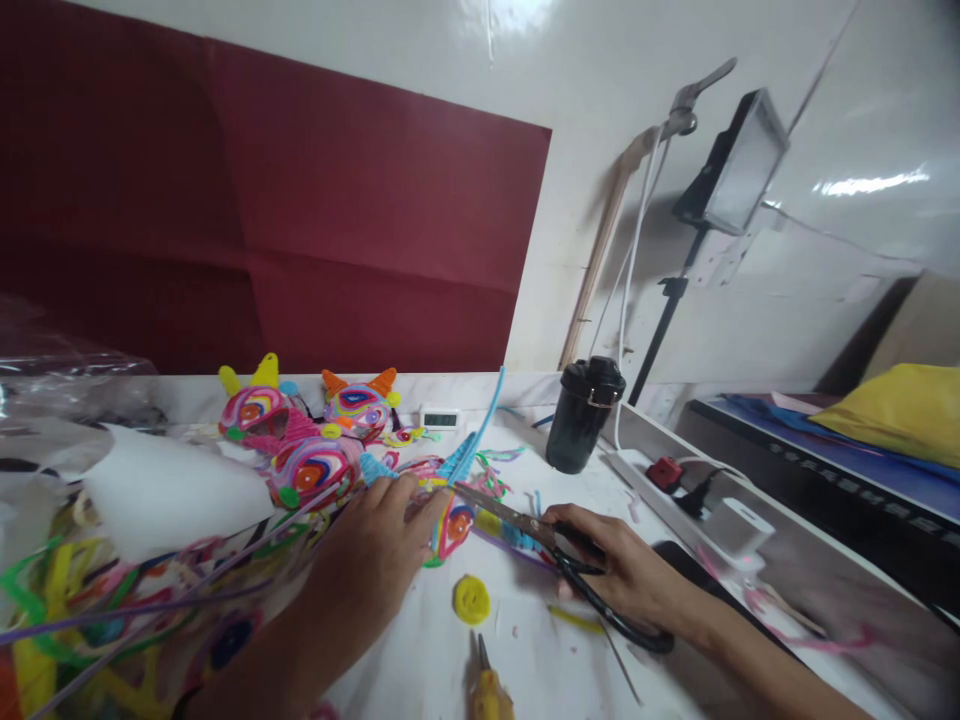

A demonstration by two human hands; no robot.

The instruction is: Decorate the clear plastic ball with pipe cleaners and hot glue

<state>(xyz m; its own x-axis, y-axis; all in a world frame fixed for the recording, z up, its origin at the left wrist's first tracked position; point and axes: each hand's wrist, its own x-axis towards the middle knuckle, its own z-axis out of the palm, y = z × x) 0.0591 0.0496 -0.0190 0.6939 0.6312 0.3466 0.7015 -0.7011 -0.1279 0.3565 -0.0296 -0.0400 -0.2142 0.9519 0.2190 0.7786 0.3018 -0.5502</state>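
My right hand (630, 575) was closed around the black loop handles of the scissors (525, 530), whose thin metal blades pointed away from that grip toward my left hand (382, 545). My left grip pinched a fuzzy blue pipe cleaner (480, 425) just ahead of the blade tips; the stem rose from my fingers, slim and slightly bowed, up toward the wall. I judged the step in hand to be trimming that stem, and the cut seemed to call for the blades to part around the wire close beside my fingertips while the left grip held it taut and steady. Beyond my left grip lay coiled pipe-cleaner figures (315, 440), soft spirals of pink, orange and blue with small pointed ears. Nearer me than both grips, on the white desk (525, 640), sat a flat yellow coil (471, 600) and a yellow-handled tool (489, 685). Past the scissor grip stood a squat black lidded flask (583, 415), smooth and glossy. A loose tangle of bright stems (90, 620) spread out to the left of my left arm.
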